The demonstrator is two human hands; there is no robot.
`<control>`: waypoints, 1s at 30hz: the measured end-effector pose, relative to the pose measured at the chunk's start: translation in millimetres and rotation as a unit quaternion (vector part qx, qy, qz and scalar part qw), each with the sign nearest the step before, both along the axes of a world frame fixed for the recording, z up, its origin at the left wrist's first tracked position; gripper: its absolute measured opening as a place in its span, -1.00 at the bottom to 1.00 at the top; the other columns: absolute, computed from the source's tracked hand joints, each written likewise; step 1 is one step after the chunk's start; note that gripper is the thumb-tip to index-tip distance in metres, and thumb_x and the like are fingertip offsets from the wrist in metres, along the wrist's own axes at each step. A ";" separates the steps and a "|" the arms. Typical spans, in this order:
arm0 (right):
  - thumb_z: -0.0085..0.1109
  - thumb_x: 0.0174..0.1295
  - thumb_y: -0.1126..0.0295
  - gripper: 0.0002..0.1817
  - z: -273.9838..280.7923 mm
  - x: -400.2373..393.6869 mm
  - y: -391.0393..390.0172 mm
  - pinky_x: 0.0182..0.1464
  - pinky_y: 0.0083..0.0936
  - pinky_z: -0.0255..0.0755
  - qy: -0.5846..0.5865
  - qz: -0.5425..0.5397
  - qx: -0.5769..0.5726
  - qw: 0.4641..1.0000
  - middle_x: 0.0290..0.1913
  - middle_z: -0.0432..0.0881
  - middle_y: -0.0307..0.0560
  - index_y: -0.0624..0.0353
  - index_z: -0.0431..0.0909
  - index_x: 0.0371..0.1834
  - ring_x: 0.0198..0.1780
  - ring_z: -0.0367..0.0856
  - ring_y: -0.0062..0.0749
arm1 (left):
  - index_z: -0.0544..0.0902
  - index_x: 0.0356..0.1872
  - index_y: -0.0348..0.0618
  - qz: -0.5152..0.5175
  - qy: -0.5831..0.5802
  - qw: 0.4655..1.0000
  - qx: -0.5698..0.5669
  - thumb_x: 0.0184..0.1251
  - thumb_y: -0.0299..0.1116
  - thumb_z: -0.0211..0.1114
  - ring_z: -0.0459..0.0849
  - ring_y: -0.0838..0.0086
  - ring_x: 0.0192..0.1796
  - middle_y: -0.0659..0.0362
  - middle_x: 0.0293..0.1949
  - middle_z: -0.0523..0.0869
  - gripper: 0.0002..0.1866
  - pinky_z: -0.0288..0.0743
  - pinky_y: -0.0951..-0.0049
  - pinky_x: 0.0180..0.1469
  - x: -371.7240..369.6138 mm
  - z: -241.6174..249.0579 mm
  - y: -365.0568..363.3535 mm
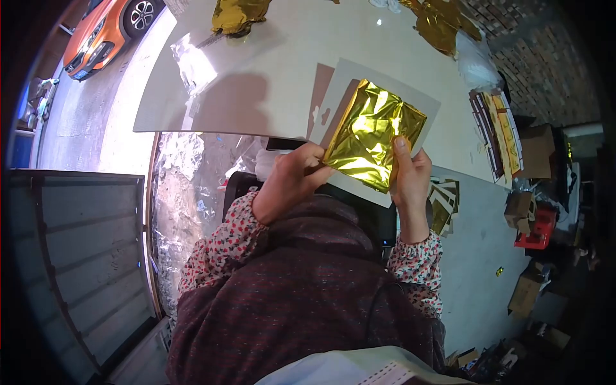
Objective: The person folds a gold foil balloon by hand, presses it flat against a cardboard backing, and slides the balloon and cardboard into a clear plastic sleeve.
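Note:
A folded, shiny gold foil sheet [375,135] lies over a pale card [350,74] that has a hang-hole cut in it. My left hand [292,176] is closed in a pinch at the foil's lower left corner. With its thumb pressed on the foil's lower right part, my right hand [410,176] grips foil and card together; its other fingers are mostly hidden behind. Another card edge [319,96] shows under the first at the left. Both hands are at the near edge of the white table [289,77].
Crumpled gold foil [239,16] and clear plastic film [194,67] lie on the table's far left. More gold foil [443,25] and a white plastic bag [476,61] are far right. Printed cards [497,135] stack at the right edge. Cardboard boxes [536,151] stand beyond.

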State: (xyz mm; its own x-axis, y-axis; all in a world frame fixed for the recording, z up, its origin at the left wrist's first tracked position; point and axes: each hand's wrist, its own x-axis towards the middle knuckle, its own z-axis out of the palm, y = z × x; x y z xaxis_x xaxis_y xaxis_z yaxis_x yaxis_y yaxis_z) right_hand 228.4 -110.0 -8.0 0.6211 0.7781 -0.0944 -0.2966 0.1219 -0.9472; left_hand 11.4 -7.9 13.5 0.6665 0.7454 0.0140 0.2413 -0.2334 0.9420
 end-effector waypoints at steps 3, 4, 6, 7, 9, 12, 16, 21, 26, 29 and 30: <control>0.20 0.48 0.35 -0.75 3.2 1.1 -2.2 0.01 -0.54 0.56 0.017 -0.004 0.004 1.000 -0.03 0.71 -0.17 0.27 0.61 0.09 -0.08 0.66 -0.53 | 0.60 -0.07 -0.23 -0.016 -0.026 0.999 0.042 0.24 -0.51 0.43 0.62 0.58 -0.38 0.19 -0.34 0.68 -0.74 0.52 0.47 -0.32 -9.1 8.6 6.0; 0.21 0.47 0.34 -0.76 3.5 1.0 -2.8 -0.02 -0.56 0.56 0.020 -0.011 -0.004 1.000 -0.07 0.71 -0.19 0.24 0.62 0.07 -0.11 0.66 -0.56 | 0.60 -0.06 -0.22 -0.003 -0.070 0.995 0.065 0.24 -0.53 0.43 0.62 0.59 -0.38 0.19 -0.33 0.68 -0.73 0.52 0.47 -0.31 -9.7 5.2 2.4; 0.23 0.47 0.32 -0.79 5.9 2.2 -1.7 -0.10 -0.59 0.53 0.029 -0.030 -0.016 0.999 -0.14 0.70 -0.24 0.21 0.64 0.01 -0.18 0.62 -0.61 | 0.60 -0.03 -0.20 0.022 -0.160 0.980 0.114 0.23 -0.55 0.42 0.63 0.59 -0.38 0.18 -0.31 0.69 -0.70 0.52 0.48 -0.28 -5.9 -3.6 -4.2; 0.24 0.46 0.32 -0.80 8.0 1.5 -0.8 -0.14 -0.60 0.50 0.036 -0.043 -0.020 0.998 -0.19 0.68 -0.26 0.20 0.65 -0.01 -0.22 0.59 -0.63 | 0.62 -0.03 -0.17 0.028 -0.118 0.993 0.010 0.20 -0.59 0.43 0.66 0.47 -0.32 0.16 -0.22 0.69 -0.69 0.54 0.44 -0.24 -10.8 -0.6 -12.7; 0.27 0.44 0.28 -0.81 5.2 4.2 -0.1 -0.17 -0.59 0.49 0.059 -0.051 -0.018 0.997 -0.24 0.67 -0.28 0.17 0.66 -0.07 -0.27 0.57 -0.63 | 0.67 -0.08 -0.17 0.022 -0.140 0.961 0.236 0.13 -0.62 0.44 0.67 0.41 -0.27 0.18 -0.22 0.70 -0.69 0.55 0.41 -0.23 -4.0 1.7 -15.9; 0.31 0.42 0.25 -0.78 7.8 4.5 1.6 -0.21 -0.60 0.49 0.095 -0.037 -0.028 0.994 -0.24 0.68 -0.29 0.16 0.64 -0.07 -0.27 0.58 -0.66 | 0.75 -0.14 -0.06 -0.001 -0.078 0.890 0.449 0.13 -0.45 0.48 0.62 0.32 0.00 0.24 -0.09 0.73 -0.76 0.46 0.34 0.05 -7.1 14.6 -18.7; 0.33 0.40 0.24 -0.77 22.0 -3.3 7.2 -0.23 -0.61 0.46 0.097 -0.059 -0.031 0.993 -0.26 0.65 -0.31 0.16 0.64 -0.09 -0.32 0.53 -0.68 | 0.72 -0.02 -0.02 -0.014 -0.010 0.832 0.554 0.21 -0.20 0.45 0.57 0.37 0.14 0.29 0.06 0.69 -0.67 0.32 0.26 0.26 -12.8 15.9 -20.0; 0.32 0.40 0.24 -0.76 31.5 -6.3 11.5 -0.27 -0.63 0.43 0.061 -0.046 -0.042 0.996 -0.29 0.63 -0.32 0.20 0.63 -0.10 -0.35 0.51 -0.67 | 0.68 0.12 -0.09 -0.081 0.009 0.825 0.559 0.21 -0.02 0.42 0.55 0.36 0.21 0.25 0.12 0.67 -0.48 0.24 0.21 0.36 -6.1 19.6 -2.0; 0.26 0.43 0.26 -0.70 33.8 37.4 44.3 -0.30 -0.54 0.53 -0.070 0.047 -0.142 0.986 -0.30 0.71 -0.12 0.35 0.61 -0.09 -0.34 0.66 -0.52 | 0.65 0.17 -0.17 -0.092 0.052 0.837 0.538 0.14 0.06 0.44 0.56 0.30 0.22 0.16 0.13 0.66 -0.35 0.23 0.11 0.35 10.7 17.7 14.0; 0.25 0.43 0.24 -0.67 48.0 37.1 64.2 -0.36 -0.54 0.52 -0.098 0.065 -0.172 0.978 -0.33 0.70 -0.09 0.39 0.60 -0.10 -0.38 0.64 -0.52 | 0.63 0.19 -0.19 -0.069 0.026 0.846 0.528 0.11 0.07 0.45 0.58 0.24 0.17 0.10 0.12 0.66 -0.31 0.28 0.10 0.29 18.2 4.7 17.5; 0.25 0.43 0.24 -0.66 45.2 40.6 68.6 -0.35 -0.53 0.52 -0.115 0.077 -0.194 0.971 -0.33 0.70 -0.08 0.39 0.59 -0.10 -0.38 0.64 -0.52 | 0.63 0.19 -0.19 -0.061 0.021 0.849 0.525 0.11 0.07 0.46 0.59 0.23 0.16 0.09 0.11 0.66 -0.31 0.29 0.10 0.29 19.8 1.2 17.9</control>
State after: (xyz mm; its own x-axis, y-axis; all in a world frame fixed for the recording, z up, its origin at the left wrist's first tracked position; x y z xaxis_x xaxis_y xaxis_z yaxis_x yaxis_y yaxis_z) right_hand 269.0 -41.4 37.2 0.5389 0.7975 -0.2712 -0.0578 -0.2861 -0.9564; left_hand 31.1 10.1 14.7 0.7543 0.2633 0.6014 0.1842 -0.9641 0.1912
